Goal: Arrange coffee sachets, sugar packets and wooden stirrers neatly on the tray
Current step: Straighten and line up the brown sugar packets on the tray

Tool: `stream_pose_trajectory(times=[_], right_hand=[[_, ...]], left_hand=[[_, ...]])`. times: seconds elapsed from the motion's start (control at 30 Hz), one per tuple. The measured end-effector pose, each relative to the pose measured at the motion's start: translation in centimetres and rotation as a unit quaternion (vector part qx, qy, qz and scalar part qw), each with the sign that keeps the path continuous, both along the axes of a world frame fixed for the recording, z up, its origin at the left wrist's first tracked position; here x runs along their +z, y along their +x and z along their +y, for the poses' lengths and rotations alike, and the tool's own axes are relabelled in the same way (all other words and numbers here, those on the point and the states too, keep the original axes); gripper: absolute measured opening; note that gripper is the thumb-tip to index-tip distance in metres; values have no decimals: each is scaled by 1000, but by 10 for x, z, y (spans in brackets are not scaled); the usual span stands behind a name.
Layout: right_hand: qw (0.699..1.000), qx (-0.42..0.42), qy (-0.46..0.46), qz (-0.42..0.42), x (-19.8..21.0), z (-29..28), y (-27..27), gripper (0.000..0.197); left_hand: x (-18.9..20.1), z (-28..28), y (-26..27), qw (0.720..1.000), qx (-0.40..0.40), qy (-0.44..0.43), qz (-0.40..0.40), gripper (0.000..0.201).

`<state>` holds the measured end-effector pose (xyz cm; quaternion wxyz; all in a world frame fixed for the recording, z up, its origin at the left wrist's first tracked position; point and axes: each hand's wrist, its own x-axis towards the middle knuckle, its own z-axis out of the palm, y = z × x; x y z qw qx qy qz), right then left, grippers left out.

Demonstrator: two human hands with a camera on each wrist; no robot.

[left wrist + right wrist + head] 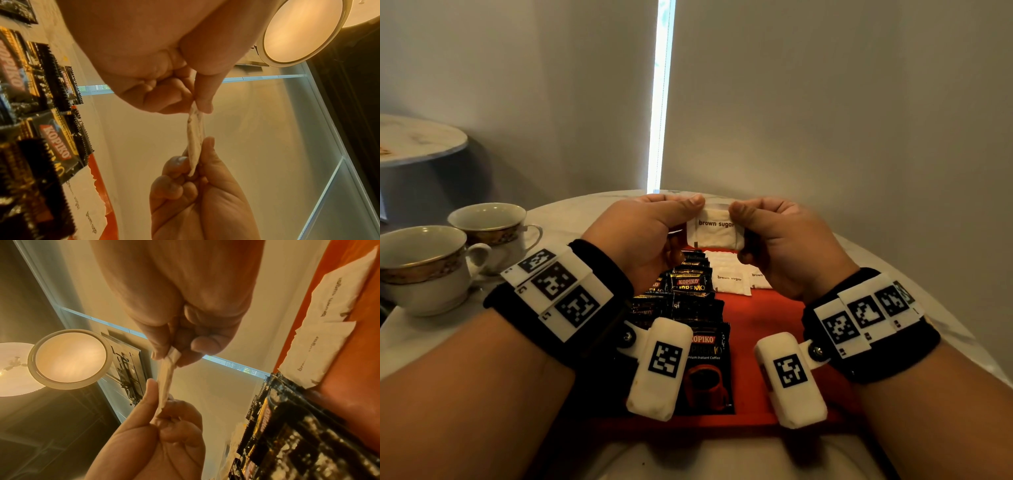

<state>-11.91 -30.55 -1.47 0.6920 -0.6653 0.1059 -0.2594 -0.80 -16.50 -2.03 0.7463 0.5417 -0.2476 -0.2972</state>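
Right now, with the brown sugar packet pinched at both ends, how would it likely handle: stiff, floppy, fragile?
The brown sugar packet probably flexes: it bulges between the left hand and right hand. It looks thin edge-on, so likely light. Its paper could tear if pulled hard.

Both forearms are bare, with no sleeves; each wrist wears a wide black band (571, 308) carrying a curved white plate (558, 291) printed with three square black-and-white markers; a rounded white pod (659, 368) with one such marker hangs from each band on a small bracket fixed by a silver screw (627, 336); the right band (873, 325) matches the left.
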Motion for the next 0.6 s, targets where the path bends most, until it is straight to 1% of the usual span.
stream_pose_trajectory(times=[0.1,0.2,0.33,0.37,0.43,0.5,0.6], right_hand=[[1000,-7,-3,3,1,-1,0,33],[999,-33,9,1,4,-12,-1,28],[991,-121,60,-15,6,-41,-6,7],[987,-147,72,-12,3,-50,-7,6],[979,-190,78,22,-6,-71,-7,9],[971,-213,70,89,-21,-91,-7,14],[962,-191,80,180,-40,-105,-7,15]], left_hand=[[0,0,0,1000,-4,4,3,32],[0,2,1,1000,8,0,14,18],[3,4,3,999,23,-12,25,16],[3,4,3,999,24,-12,25,16],[3,3,2,999,23,-8,23,16],[2,3,2,1000,22,-6,22,15],[3,4,2,999,24,-7,24,14]])
